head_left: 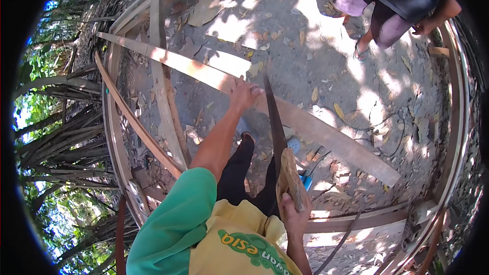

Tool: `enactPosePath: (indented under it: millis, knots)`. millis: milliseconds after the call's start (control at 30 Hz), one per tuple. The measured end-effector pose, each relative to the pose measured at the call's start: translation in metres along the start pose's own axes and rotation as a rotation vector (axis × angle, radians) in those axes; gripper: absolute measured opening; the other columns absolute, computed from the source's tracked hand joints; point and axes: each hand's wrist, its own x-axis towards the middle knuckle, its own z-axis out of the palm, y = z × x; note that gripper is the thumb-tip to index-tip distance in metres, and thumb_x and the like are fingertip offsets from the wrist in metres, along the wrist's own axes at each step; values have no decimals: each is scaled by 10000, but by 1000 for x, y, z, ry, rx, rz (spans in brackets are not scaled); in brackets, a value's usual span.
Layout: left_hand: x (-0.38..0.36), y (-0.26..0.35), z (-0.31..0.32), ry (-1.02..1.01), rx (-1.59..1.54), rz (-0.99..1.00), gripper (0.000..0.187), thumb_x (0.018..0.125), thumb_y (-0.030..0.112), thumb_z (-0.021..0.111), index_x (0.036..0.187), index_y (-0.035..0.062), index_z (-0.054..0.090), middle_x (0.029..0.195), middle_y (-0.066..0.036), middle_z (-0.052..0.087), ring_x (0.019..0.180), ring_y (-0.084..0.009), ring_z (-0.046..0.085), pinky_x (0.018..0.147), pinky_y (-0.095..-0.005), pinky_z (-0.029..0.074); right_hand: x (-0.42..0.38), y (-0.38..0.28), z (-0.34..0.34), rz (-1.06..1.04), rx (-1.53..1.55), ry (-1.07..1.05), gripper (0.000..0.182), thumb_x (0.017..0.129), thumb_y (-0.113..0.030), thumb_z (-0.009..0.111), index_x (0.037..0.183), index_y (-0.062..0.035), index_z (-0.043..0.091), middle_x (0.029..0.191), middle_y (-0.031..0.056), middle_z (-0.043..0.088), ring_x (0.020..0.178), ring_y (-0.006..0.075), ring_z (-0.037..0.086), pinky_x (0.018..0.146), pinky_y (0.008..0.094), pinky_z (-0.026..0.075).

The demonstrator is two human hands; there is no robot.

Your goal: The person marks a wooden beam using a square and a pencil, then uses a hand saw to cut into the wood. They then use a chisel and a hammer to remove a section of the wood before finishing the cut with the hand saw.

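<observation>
A long wooden plank (326,130) runs slantwise across the view, from the upper left to the lower right. My left hand (244,93) grips it near its middle, fingers curled toward the far edge. Just to the right of those fingers, the dark blade of a handsaw (275,122) crosses the plank, its narrow tip pointing away from me. My right hand (295,214) is closed around the saw's rough wooden handle (291,178), close to my body.
A wooden beam (162,81) supports the plank at left. Long timbers (451,97) frame the work area, and a curved strip (132,112) leans at left. Another person (397,0) stands at upper right. Leaves and wood scraps litter the dirt ground (285,25). Something blue (305,181) lies behind the saw handle.
</observation>
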Motion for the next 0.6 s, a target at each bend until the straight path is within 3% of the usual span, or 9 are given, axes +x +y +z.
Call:
enactPosePath:
  millis: [133,300,400,600]
  knots:
    - [2,-6,3,10,-2,19,458,839,555,715,1180,251,751,1530,-302,383,1439,-560,233,1199,-603,192,-5,9,6,79,18,21,551,907,-59,664,1432,14,517,1018,50,660,747,70,576,665,216,488]
    - [3,-7,6,32,24,20,452,828,552,732,1167,255,757,1515,-301,403,1426,-541,264,1189,-602,222,-6,13,8,81,-30,6,564,902,-45,660,1442,13,509,1193,100,661,938,133,630,825,269,517]
    - [4,-3,3,-4,-9,-25,438,805,515,761,1170,273,757,1568,-233,368,1474,-516,199,1117,-722,250,-9,21,6,68,-44,17,566,898,-47,662,1439,22,508,1261,137,655,1064,179,643,928,316,511]
    - [1,0,0,18,-8,-12,415,805,517,759,1150,285,765,1557,-230,385,1467,-529,201,1121,-713,252,-10,22,7,73,-84,34,562,886,-40,658,1422,46,515,1305,182,640,1168,223,626,1014,357,481]
